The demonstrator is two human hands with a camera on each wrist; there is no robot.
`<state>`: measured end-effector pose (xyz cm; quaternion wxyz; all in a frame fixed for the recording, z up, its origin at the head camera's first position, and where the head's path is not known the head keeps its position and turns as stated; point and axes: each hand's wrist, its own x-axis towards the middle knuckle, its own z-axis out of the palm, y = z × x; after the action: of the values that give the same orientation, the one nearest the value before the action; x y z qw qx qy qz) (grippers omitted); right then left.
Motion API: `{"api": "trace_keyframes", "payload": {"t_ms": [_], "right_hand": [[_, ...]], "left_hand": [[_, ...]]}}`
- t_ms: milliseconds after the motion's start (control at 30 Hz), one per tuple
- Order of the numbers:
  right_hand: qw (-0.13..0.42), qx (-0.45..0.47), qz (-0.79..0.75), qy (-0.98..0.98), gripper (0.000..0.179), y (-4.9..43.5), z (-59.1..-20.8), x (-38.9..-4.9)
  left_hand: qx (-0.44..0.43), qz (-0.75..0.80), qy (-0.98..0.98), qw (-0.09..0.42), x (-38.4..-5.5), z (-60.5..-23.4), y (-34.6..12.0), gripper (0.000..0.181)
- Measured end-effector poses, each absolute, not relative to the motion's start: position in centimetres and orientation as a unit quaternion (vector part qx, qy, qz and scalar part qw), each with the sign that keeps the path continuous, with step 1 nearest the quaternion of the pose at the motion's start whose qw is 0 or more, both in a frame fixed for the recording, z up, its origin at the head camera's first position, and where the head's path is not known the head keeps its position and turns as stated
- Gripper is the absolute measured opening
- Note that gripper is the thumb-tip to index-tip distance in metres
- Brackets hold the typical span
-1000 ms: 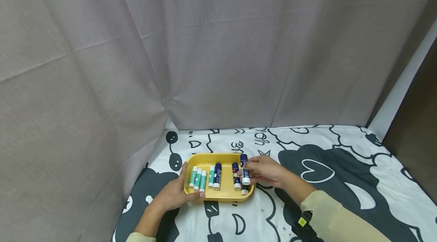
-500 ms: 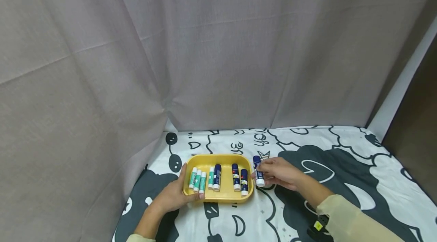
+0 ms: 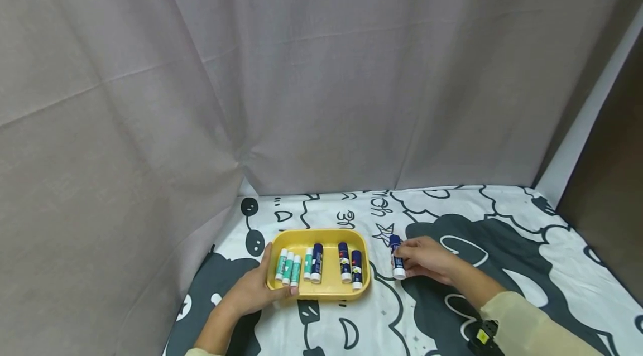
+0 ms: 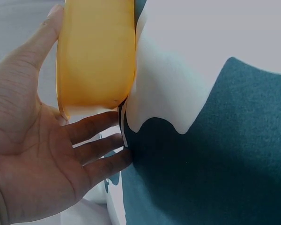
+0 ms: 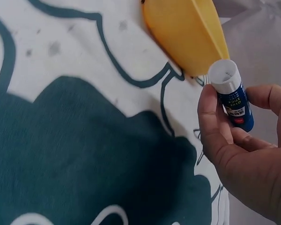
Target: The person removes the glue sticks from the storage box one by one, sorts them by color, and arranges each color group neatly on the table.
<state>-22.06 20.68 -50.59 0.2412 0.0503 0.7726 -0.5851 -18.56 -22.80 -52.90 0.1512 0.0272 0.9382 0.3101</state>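
Note:
My right hand (image 3: 427, 260) pinches a dark blue glue stick (image 3: 396, 258) with a white end, to the right of the yellow tray (image 3: 329, 292). The right wrist view shows "GLUE STICK" on the blue tube (image 5: 236, 105), held between thumb and fingers. My left hand (image 3: 251, 290) holds the tray's left front corner, thumb at the front rim and fingers along the left side. Inside lie slim green-and-white tubes (image 3: 288, 268), three at the left. A green-and-white tube (image 3: 308, 264) and a blue glue stick (image 3: 317, 263) lie mid-tray. Two blue glue sticks (image 3: 344, 262) lie at the right.
The tray stands on a white cloth (image 3: 374, 322) printed with dark cartoon shapes and lettering. A grey curtain (image 3: 321, 77) hangs behind and at the left. A dark brown surface (image 3: 608, 205) rises at the far right.
My right hand has carried the blue glue stick from above the tray's right end out to the right, over the cloth. My left hand keeps its place on the tray.

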Motion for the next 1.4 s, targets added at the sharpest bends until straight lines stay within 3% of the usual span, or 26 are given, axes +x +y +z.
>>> {"api": "trace_keyframes", "payload": {"t_ms": [467, 667, 1400], "right_hand": [[0.209, 0.069, -0.539, 0.813, 0.029, 22.6, -52.5, -22.1], [0.179, 0.073, -0.487, 0.852, 0.039, 22.9, -52.5, -21.9], [0.115, 0.048, -0.407, 0.905, 0.046, 22.3, -53.8, -21.6]], "left_hand": [[0.019, 0.308, 0.938, 0.158, -18.5, -53.1, -22.8, 0.141], [0.022, 0.307, 0.939, 0.155, -18.5, -53.1, -22.8, 0.141], [0.02, 0.307, 0.938, 0.158, -18.7, -52.8, -22.7, 0.141]]}}
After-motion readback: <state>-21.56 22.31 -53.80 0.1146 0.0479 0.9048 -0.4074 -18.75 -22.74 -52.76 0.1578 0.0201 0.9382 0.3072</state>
